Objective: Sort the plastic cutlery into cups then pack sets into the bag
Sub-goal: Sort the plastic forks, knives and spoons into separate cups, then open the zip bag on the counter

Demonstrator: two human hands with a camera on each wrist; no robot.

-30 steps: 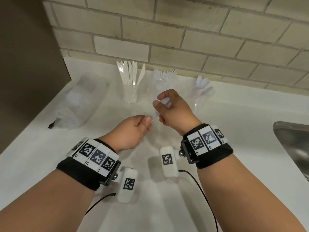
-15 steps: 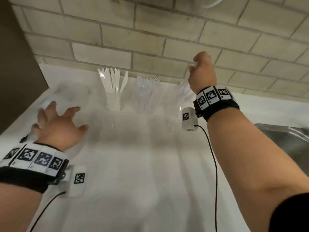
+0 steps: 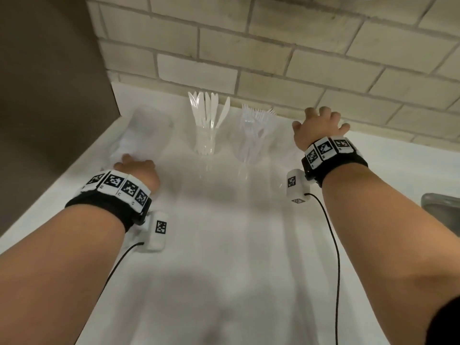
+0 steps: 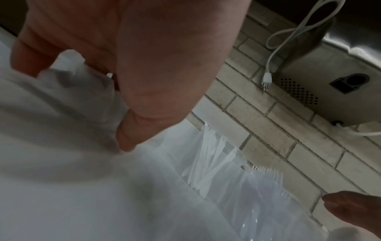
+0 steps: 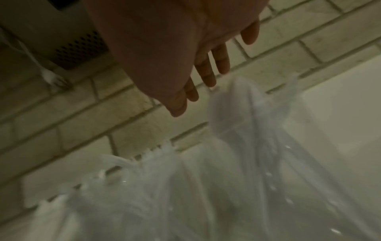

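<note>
Left hand on bag — gripping

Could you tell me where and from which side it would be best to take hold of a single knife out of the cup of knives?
Pinch one blade tip of the knives, coming from straight above. They stand upright, handles down, inside the clear cup, and the blades fan apart above its rim, so probably only the tips are free. A fork cup stands close on the right, so a sideways approach could knock it.
</note>
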